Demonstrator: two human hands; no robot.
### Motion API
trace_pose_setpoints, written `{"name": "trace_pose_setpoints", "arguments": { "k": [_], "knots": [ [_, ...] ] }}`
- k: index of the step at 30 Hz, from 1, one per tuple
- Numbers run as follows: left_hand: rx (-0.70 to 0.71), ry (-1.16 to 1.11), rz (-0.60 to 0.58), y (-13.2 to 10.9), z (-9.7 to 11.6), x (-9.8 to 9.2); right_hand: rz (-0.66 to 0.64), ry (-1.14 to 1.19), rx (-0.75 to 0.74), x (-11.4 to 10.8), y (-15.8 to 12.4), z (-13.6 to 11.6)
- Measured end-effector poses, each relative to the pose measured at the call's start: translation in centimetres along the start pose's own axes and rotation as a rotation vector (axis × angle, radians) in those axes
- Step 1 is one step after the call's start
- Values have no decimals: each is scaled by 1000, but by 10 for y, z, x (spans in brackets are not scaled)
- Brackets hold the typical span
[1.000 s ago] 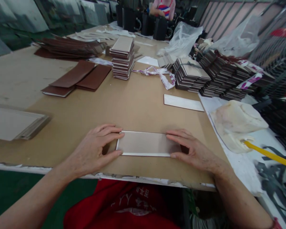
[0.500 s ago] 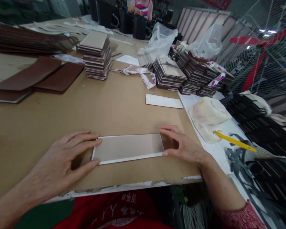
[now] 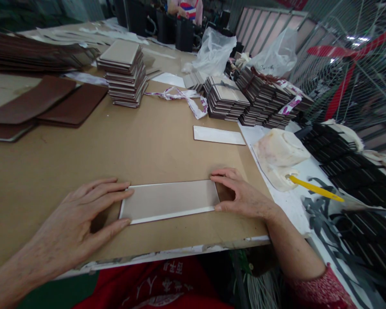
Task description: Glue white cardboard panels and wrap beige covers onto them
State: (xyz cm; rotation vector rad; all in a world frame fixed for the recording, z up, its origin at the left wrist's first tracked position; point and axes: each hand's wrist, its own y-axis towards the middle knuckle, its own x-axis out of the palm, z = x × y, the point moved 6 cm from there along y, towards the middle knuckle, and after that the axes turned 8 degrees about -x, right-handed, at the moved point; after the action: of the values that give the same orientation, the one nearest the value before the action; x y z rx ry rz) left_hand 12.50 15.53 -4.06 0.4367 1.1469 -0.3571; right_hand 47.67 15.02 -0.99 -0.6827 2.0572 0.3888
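Observation:
A long beige rectangular panel (image 3: 169, 200) with white edges lies flat on the brown cardboard-covered table (image 3: 83, 154), close to its front edge. My left hand (image 3: 80, 219) grips the panel's left end, fingers along the top edge and thumb at the bottom corner. My right hand (image 3: 241, 195) holds the right end the same way, thumb at the lower right corner.
A white strip (image 3: 218, 135) lies farther back. Stacks of small panels (image 3: 124, 73) (image 3: 225, 101) (image 3: 270, 103) and brown sheets (image 3: 51, 103) stand behind. On the right are a pale lump (image 3: 278, 152), a yellow tool (image 3: 315, 188) and black strips (image 3: 341, 154). Another person (image 3: 183, 8) works at the far end.
The view has swung to the right since a second ago, so the panel sits further left in frame. Both hands have stayed at the panel's ends.

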Motion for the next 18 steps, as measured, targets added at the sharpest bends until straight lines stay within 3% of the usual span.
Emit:
{"name": "trace_pose_setpoints", "arguments": {
  "k": [18],
  "knots": [
    [4,-1,15,2,1,-1,81,70,-23,-2,6,-4]
  ]
}}
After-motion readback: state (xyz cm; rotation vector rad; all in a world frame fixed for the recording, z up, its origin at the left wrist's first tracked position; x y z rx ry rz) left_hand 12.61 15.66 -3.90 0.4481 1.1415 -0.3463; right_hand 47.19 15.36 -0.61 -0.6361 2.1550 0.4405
